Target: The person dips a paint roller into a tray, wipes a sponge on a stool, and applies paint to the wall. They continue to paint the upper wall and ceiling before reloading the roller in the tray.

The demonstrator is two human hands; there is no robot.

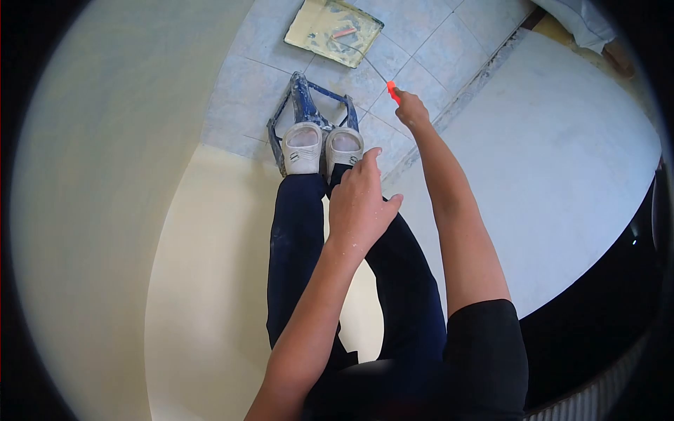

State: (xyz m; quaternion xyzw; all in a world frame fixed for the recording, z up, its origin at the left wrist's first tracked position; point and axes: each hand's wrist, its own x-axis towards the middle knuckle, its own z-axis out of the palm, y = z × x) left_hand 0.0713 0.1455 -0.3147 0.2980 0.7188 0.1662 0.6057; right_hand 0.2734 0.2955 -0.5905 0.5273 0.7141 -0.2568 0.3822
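My right hand (pixel 413 111), stretched far out, is closed around the orange handle of a small paint roller (pixel 392 91). Its thin metal rod runs down to a roller head (pixel 344 32) that appears to lie in the paint tray (pixel 306 19). The tray is smeared with pale yellow paint and sits on the tiled floor. In front of my legs hangs my left hand (pixel 359 207), empty, with thumb and fingers apart. Small paint specks dot its back and wrist.
My white shoes (pixel 303 149) stand on a paint-stained blue step stool (pixel 305 102). Cream walls (pixel 203 281) rise on the left and beneath me. To the right is a large pale panel (pixel 554 161); a light cloth or bag (pixel 579 21) lies at the upper right.
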